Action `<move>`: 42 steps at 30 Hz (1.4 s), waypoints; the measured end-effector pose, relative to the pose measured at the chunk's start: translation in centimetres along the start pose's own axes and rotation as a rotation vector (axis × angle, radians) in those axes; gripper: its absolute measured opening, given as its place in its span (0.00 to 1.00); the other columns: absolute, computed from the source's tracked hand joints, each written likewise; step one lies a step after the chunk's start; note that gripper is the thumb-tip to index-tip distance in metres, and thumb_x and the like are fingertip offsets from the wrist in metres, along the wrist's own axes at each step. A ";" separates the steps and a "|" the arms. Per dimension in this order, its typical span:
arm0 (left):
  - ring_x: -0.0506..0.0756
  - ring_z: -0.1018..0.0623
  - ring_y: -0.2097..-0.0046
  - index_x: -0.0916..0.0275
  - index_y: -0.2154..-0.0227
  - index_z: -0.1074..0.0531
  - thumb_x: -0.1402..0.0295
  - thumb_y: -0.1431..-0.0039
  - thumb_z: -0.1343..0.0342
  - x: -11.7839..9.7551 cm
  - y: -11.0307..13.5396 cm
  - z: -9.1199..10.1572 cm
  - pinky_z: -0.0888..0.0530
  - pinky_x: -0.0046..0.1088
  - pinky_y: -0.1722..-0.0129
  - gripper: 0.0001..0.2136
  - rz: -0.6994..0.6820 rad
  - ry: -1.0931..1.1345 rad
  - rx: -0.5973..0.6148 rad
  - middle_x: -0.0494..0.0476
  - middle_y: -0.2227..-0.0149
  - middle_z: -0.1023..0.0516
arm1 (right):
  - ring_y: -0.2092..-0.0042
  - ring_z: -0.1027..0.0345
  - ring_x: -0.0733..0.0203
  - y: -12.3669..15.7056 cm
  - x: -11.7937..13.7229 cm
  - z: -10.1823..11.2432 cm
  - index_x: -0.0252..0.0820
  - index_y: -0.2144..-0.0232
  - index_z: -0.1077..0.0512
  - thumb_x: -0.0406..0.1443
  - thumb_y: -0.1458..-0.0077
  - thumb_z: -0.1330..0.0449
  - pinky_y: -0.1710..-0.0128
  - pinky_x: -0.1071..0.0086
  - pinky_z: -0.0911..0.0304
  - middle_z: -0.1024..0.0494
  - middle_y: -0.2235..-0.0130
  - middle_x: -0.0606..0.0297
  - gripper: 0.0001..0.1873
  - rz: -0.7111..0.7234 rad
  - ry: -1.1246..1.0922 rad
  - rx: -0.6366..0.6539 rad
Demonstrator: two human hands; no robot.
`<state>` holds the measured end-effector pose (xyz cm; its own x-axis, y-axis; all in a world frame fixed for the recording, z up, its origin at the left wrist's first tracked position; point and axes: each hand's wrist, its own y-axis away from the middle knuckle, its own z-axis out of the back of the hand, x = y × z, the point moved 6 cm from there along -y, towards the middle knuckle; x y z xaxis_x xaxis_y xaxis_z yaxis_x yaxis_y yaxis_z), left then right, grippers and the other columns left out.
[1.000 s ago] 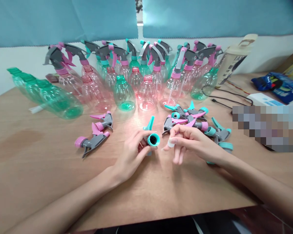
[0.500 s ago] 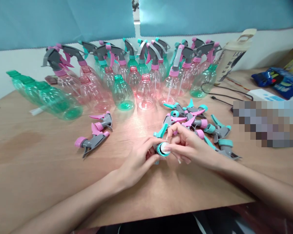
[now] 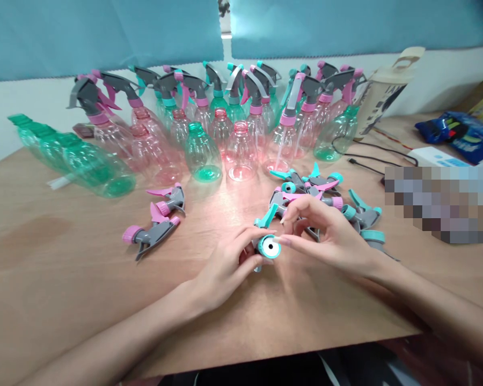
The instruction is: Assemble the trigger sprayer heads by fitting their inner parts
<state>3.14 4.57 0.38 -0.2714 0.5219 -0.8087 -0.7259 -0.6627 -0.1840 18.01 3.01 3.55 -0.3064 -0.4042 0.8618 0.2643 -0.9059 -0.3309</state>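
Currently, the fingers of your left hand (image 3: 229, 262) grip the teal spray head (image 3: 262, 245), nearer you than the foremost pink bottle (image 3: 241, 153); your right hand's (image 3: 328, 238) fingers are parted, apparently empty. If the white washer (image 3: 270, 252) sits loosely, tilting could drop it.

Sprayer head (image 3: 261, 247) turquoise, grey; disc (image 3: 274, 249) white; tabletop (image 3: 233, 332) brown.

A teal spray head (image 3: 268, 216) is held in the left hand (image 3: 230, 261), white disc (image 3: 266, 248) seated inside by the thumb tip of the right hand (image 3: 328, 233), loads of bottles (image 3: 203, 153) bunched beyond the fingers.
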 end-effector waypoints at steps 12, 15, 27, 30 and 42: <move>0.49 0.29 0.65 0.55 0.50 0.37 0.80 0.41 0.47 -0.3 0.1 -0.1 0.29 0.25 0.63 0.18 -0.114 -0.131 -0.013 0.52 0.58 0.31 | 0.69 0.32 0.68 0.8 0.7 -0.6 0.42 0.58 0.36 0.29 0.49 0.40 0.71 0.72 0.36 0.25 0.62 0.67 0.15 0.156 0.333 0.130; 0.50 0.28 0.62 0.56 0.50 0.37 0.81 0.42 0.47 -0.5 0.1 -0.1 0.29 0.26 0.60 0.19 -0.130 -0.153 -0.009 0.52 0.55 0.31 | 0.69 0.32 0.68 0.9 0.6 -0.6 0.42 0.57 0.36 0.29 0.49 0.40 0.71 0.71 0.36 0.26 0.62 0.67 0.17 0.150 0.353 0.134; 0.52 0.27 0.60 0.57 0.51 0.35 0.77 0.40 0.47 -0.4 0.1 -0.1 0.28 0.30 0.58 0.15 -0.095 -0.169 -0.035 0.54 0.56 0.29 | 0.66 0.33 0.69 0.6 0.4 -0.9 0.44 0.56 0.37 0.25 0.53 0.39 0.69 0.75 0.39 0.27 0.62 0.70 0.22 0.153 0.342 0.125; 0.52 0.27 0.61 0.57 0.52 0.34 0.77 0.39 0.47 -0.3 0.1 -0.2 0.27 0.30 0.59 0.14 -0.089 -0.153 -0.020 0.55 0.55 0.30 | 0.66 0.34 0.68 0.7 0.5 -1.3 0.43 0.56 0.37 0.26 0.52 0.39 0.68 0.75 0.39 0.27 0.63 0.68 0.21 0.200 0.343 0.104; 0.51 0.27 0.61 0.57 0.50 0.35 0.79 0.41 0.48 -0.5 0.0 -0.2 0.28 0.29 0.60 0.17 -0.123 -0.150 -0.008 0.55 0.54 0.31 | 0.63 0.32 0.66 0.8 0.8 -1.2 0.41 0.54 0.37 0.27 0.51 0.39 0.66 0.74 0.38 0.25 0.63 0.67 0.22 0.259 0.399 0.116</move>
<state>3.38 4.18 0.63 -0.2729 0.6729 -0.6875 -0.7542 -0.5933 -0.2813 16.91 1.85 3.51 -0.5374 -0.6519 0.5351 0.4712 -0.7583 -0.4505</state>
